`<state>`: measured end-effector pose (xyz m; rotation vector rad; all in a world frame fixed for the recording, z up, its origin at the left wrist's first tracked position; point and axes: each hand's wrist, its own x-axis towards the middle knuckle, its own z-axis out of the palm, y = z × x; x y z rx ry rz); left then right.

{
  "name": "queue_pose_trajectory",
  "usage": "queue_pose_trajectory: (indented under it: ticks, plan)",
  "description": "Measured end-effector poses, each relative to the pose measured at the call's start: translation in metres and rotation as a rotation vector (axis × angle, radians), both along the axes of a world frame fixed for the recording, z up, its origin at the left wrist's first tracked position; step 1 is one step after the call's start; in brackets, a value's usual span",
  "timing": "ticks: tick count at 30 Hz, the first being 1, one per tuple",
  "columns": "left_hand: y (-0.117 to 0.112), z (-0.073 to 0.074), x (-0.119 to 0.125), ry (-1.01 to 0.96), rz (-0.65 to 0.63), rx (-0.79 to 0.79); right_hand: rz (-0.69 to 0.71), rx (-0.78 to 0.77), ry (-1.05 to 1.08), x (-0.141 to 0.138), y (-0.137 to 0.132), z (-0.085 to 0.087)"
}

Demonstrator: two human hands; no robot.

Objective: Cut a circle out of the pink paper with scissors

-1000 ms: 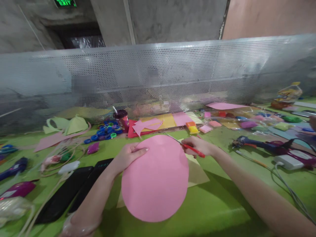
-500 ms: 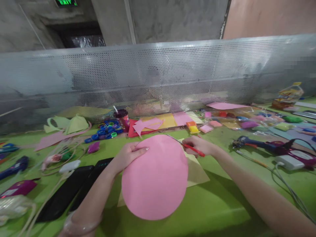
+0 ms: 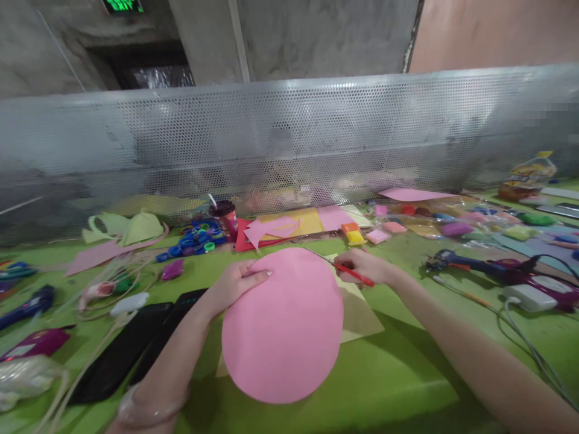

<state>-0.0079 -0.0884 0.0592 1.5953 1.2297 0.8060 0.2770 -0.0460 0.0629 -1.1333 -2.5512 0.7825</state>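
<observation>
A large pink paper disc is held above the green table. My left hand pinches its far left edge, thumb on top. My right hand is closed round red-handled scissors, whose thin blades reach to the disc's far right edge. A cream sheet lies under the disc on the table.
Paper scraps in pink, yellow and red, a dark cup and blue rings lie beyond the disc. Black cases and cables sit left. A glue gun and white adapter sit right. A perforated metal screen bounds the far edge.
The pink disc has turned and shifted slightly left in my left hand. My right hand with the scissors has stayed at its far edge.
</observation>
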Motion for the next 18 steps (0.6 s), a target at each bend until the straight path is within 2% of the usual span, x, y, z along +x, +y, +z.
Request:
queue_pose_trajectory:
  ticks: [6,12,18]
  plan:
    - [0.0008,-0.0008,-0.0014,0.009,-0.014,0.002,0.013,0.036,0.002,0.0011,0.0034,-0.0036]
    - [0.0000,0.0020,0.0001,0.036,-0.047,0.041,0.014,-0.008,-0.014,-0.0003,0.0009,-0.0033]
    - [-0.0003,0.0009,-0.0002,0.016,-0.033,0.008,-0.028,-0.064,-0.002,0.0005,-0.0028,-0.0011]
